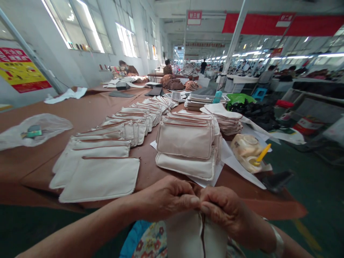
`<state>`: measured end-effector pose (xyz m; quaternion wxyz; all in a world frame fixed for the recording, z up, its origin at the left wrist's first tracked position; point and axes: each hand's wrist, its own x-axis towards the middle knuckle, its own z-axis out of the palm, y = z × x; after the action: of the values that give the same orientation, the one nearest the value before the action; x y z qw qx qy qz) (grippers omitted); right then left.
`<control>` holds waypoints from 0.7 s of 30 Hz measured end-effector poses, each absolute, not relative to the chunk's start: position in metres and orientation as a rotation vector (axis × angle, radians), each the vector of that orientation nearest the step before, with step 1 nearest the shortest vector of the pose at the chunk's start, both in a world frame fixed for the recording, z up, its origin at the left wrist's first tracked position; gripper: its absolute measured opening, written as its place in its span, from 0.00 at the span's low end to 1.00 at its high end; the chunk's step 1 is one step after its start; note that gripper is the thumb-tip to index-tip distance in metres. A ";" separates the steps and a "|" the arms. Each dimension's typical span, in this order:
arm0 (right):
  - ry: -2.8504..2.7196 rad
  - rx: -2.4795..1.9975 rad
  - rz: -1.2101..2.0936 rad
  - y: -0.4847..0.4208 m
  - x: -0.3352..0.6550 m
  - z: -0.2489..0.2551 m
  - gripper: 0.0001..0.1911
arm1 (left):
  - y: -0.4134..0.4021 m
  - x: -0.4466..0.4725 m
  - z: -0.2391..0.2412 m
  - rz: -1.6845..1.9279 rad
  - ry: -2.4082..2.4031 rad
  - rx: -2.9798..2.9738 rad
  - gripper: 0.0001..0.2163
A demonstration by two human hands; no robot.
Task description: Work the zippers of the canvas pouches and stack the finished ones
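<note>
A cream fabric pouch (185, 234) with a brown strip down its middle hangs upright at the table's near edge. My left hand (172, 199) pinches its top end from the left. From the right, my right hand (224, 206) is closed on the same end, thumb against the strip. Both hands meet there, and the fingertips hide the exact spot they grip. Beyond them lies a stack of similar pouches (185, 139) with brown-edged tops. To the left, a fanned row of pouches (104, 179) runs back along the table.
The brown-covered table (88, 100) carries a plastic bag (53, 125) at left. On the right are a pile of pale pieces (225, 118), a glue container (245, 147) with a yellow-handled brush (263, 153), and a dark object (278, 181) near the edge. People sit and stand farther back.
</note>
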<state>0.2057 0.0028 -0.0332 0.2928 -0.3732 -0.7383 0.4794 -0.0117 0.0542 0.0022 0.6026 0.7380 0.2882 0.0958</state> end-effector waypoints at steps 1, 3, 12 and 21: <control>-1.968 -0.990 1.271 0.002 0.206 -0.033 0.17 | 0.055 -0.010 0.002 0.178 0.635 1.684 0.19; -1.965 -0.973 1.275 0.001 0.206 -0.032 0.16 | 0.056 -0.009 0.001 0.129 0.604 1.679 0.19; -1.923 -0.822 1.105 -0.001 0.201 -0.033 0.12 | 0.041 -0.002 -0.017 0.338 0.600 1.238 0.16; -1.711 -0.962 1.251 -0.002 0.194 -0.061 0.19 | 0.042 -0.003 -0.034 0.423 0.570 1.183 0.17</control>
<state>0.1943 -0.0019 -0.0611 0.3958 -0.3794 -0.6751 0.4936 -0.0027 0.0418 -0.0337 0.7715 0.5456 0.2628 0.1952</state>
